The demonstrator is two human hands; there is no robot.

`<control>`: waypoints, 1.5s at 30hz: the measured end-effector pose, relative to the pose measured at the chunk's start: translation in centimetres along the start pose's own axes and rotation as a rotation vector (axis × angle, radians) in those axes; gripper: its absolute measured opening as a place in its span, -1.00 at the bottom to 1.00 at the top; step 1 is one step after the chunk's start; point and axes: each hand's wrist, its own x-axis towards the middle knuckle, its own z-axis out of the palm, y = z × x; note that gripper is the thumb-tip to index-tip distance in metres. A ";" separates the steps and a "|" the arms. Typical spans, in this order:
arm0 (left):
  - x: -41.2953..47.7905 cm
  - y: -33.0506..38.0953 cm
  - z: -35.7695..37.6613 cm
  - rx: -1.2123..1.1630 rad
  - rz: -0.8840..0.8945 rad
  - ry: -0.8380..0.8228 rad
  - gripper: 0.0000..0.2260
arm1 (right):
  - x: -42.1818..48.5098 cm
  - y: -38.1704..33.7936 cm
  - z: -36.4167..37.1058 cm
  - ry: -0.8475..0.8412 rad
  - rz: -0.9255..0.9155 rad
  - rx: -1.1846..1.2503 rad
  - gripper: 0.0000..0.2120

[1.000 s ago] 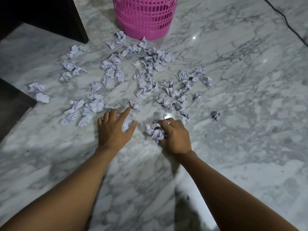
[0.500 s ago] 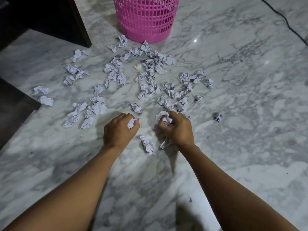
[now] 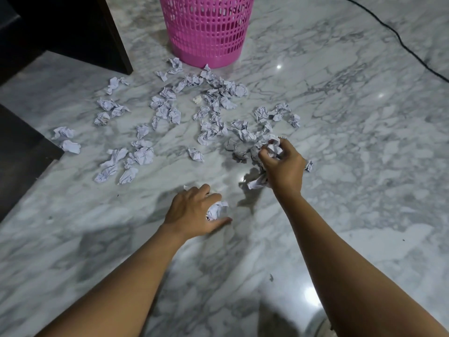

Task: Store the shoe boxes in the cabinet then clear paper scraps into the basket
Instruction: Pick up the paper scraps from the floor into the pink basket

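Observation:
Several crumpled paper scraps (image 3: 167, 110) lie scattered on the marble floor in front of a pink slatted basket (image 3: 206, 30) at the top centre. My left hand (image 3: 192, 212) is low over the floor, its fingers curled round a paper ball (image 3: 216, 209). My right hand (image 3: 283, 166) is raised further ahead and grips a bunch of crumpled scraps (image 3: 273, 148), with one piece sticking out below the palm. No shoe boxes are in view.
Dark cabinet furniture (image 3: 63, 27) stands at the upper left, with another dark edge (image 3: 21, 147) along the left side. A black cable (image 3: 398, 37) runs across the floor at the upper right. Bare marble floor (image 3: 364, 166) spreads to the right.
My right hand has lifted and moved forward and right with its bunch of scraps. My left hand has gone from reaching flat to closing on a paper ball nearer to me.

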 end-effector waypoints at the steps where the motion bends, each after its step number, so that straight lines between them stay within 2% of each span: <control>1: -0.1 0.0 0.2 -0.001 -0.007 0.009 -0.66 | 0.2 0.4 -0.3 0.024 0.012 -0.020 -0.89; 5: 0.5 -0.1 0.4 -0.018 -0.057 0.085 -0.81 | 0.8 1.3 -0.6 0.016 0.034 -0.093 -0.83; 9: 2.6 -1.2 -0.7 -0.094 -0.305 0.226 -0.82 | 0.9 1.8 0.0 -0.037 -0.025 -0.187 -0.80; 12: 5.1 -2.5 -1.6 -0.127 -0.375 0.308 -0.87 | 1.5 2.2 0.7 -0.051 -0.023 -0.242 -0.81; 14: 6.6 -3.2 -1.7 -0.159 -0.420 0.280 -0.88 | 2.0 2.6 1.3 -0.067 0.001 -0.266 -0.79; 18: 8.5 -4.6 -0.2 -0.156 -0.466 0.117 -0.80 | 2.3 3.5 2.9 -0.189 -0.051 -0.348 -0.73; 23: 8.7 -5.2 0.8 -0.118 -0.322 0.071 -0.73 | 2.5 3.1 4.1 -0.246 -0.184 -0.577 -0.54; 26: 9.0 -5.2 0.7 -0.103 -0.316 0.046 -0.75 | 2.4 2.5 4.8 -0.288 -0.217 -0.729 -0.38; 28: 9.1 -5.0 0.6 -0.110 -0.339 0.004 -0.79 | 2.3 2.2 5.7 -0.297 -0.247 -0.772 -0.41; 31: 9.6 -4.6 0.2 -0.134 -0.410 -0.100 -0.75 | 1.8 1.9 6.8 -0.335 -0.268 -0.750 -0.57; 35: 10.1 -4.9 -0.4 -0.194 -0.448 -0.176 -0.71 | 1.7 1.5 7.2 -0.367 -0.227 -0.606 -0.62; 40: 9.0 -5.2 -1.7 -0.338 -0.488 -0.181 -0.91 | 2.3 0.5 7.2 -0.383 -0.143 -0.506 -0.63; 45: 7.5 -4.9 -3.8 -0.419 -0.460 -0.218 -0.74 | 2.9 -1.3 5.9 -0.337 -0.050 -0.324 -0.66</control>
